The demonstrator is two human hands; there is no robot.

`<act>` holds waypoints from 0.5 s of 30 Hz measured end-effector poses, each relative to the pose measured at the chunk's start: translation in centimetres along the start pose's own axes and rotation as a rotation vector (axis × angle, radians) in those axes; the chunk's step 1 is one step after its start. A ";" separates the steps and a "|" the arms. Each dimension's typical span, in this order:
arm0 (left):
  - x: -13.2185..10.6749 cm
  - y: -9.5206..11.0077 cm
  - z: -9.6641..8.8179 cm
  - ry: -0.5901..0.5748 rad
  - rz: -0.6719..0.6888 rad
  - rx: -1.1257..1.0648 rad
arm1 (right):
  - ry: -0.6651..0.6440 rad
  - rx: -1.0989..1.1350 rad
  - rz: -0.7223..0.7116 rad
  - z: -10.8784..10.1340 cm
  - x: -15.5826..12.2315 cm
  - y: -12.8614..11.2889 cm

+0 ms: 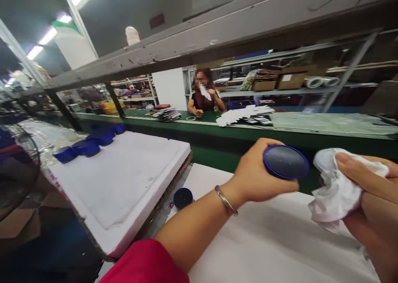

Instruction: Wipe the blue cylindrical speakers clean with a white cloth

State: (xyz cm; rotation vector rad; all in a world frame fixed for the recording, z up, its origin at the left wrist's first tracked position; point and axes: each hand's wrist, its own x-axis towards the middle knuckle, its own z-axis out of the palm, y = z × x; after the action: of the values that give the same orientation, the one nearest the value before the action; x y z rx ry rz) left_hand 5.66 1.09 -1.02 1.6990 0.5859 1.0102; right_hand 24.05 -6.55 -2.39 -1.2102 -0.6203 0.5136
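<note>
My left hand (259, 175) is wrapped round a small round blue speaker (285, 162), held up over the white table sheet (264, 241) with its dark mesh face turned toward me. My right hand (370, 204) is closed on a crumpled white cloth (334, 189), just right of the speaker and a little apart from it. A metal bracelet sits on my left wrist. Another round blue speaker (183, 198) stands on the table below my left forearm.
A thick white foam board (124, 179) lies at left with several blue speakers (90, 146) on its far end. A green conveyor bench (280, 127) runs across, holding paper stacks (245, 115). A person (203, 98) sits behind it. A fan guard (15, 171) is at far left.
</note>
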 end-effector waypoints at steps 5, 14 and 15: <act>0.1 -0.3 -0.2 0.013 0.093 -0.042 | 0.003 -0.024 0.147 1.1 -1.1 -2.6; -0.9 -0.2 0.3 0.091 0.153 0.054 | -0.037 -0.288 0.071 2.4 -5.7 -2.9; -1.1 -0.1 0.5 0.077 0.159 0.053 | -0.023 -0.259 0.046 2.5 -5.6 -2.8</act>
State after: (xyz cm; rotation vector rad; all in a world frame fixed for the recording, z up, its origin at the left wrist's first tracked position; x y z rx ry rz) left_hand 5.51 0.02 -1.56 1.7819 0.5378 1.1866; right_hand 18.35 -9.32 -0.08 -1.4680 -0.6949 0.4967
